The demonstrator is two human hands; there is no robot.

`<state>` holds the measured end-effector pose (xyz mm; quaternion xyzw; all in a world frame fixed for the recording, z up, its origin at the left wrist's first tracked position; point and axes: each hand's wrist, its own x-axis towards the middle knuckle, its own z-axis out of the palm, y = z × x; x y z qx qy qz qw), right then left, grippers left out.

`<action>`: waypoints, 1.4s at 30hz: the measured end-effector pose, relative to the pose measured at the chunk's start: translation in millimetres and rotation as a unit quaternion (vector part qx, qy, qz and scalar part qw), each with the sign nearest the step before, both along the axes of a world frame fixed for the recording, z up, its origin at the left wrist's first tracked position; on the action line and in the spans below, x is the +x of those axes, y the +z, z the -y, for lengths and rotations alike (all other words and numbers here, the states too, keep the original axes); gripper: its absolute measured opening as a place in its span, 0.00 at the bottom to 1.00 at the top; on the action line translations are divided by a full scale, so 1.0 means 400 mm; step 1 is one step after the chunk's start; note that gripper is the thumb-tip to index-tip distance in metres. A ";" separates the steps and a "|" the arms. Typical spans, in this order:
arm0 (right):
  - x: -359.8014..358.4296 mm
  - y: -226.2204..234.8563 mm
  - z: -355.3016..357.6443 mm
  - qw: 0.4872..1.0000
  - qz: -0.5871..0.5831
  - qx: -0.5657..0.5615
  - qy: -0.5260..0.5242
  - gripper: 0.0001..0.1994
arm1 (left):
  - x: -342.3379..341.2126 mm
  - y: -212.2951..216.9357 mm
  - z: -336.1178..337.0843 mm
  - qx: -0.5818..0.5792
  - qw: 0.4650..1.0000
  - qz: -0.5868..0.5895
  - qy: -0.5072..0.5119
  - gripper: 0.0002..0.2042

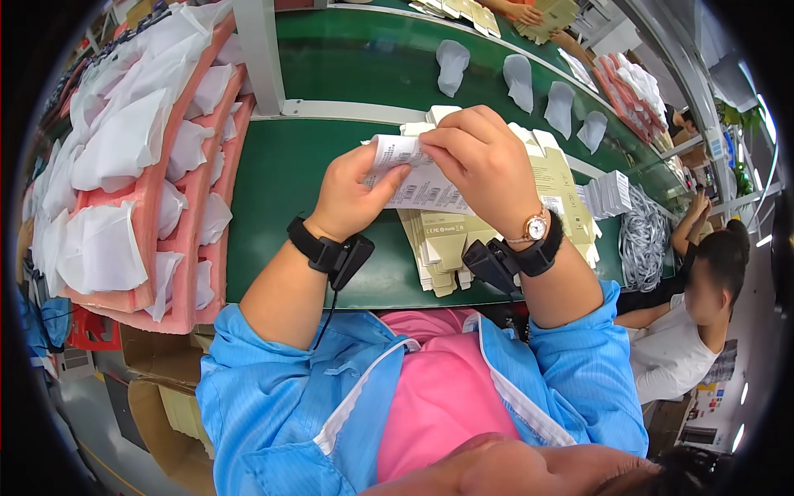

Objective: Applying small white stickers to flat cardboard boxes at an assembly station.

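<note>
A white sheet of printed labels (428, 190) is held up over the green work table, its upper left part curled over. My left hand (354, 188) grips the sheet's left end, thumb on the front. At its upper edge my right hand (486, 157) pinches with thumb and forefinger; whether a single label is between those fingertips I cannot make out. Beneath both hands lies a spread pile of flattened pale gold cartons (447, 236), with more such cartons (552, 178) to the right.
Pink foam trays (165, 198) holding white-wrapped items are stacked at the left. Past a metal rail, white pouches (518, 83) lie on a green belt (356, 62). White card stacks (608, 195) and a heap of grey cords (643, 240) sit at the right, near another person (682, 331).
</note>
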<state>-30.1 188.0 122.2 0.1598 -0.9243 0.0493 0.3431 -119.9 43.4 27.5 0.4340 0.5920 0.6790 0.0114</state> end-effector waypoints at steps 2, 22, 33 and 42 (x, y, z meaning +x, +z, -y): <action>-0.003 -0.006 0.004 1.000 0.002 0.001 -0.002 0.08 | 0.005 0.002 0.005 -0.010 1.000 0.007 -0.003 0.09; 0.078 -0.165 -0.105 0.714 0.240 -0.648 -0.107 0.06 | -0.045 -0.010 -0.001 0.258 0.929 0.226 0.137 0.15; 0.060 -0.203 -0.126 0.666 0.323 -0.661 -0.122 0.03 | -0.042 -0.016 -0.005 0.253 0.935 0.218 0.119 0.15; 0.049 -0.241 -0.094 0.870 0.270 -0.346 -0.224 0.06 | -0.041 -0.015 -0.007 0.246 0.937 0.224 0.109 0.15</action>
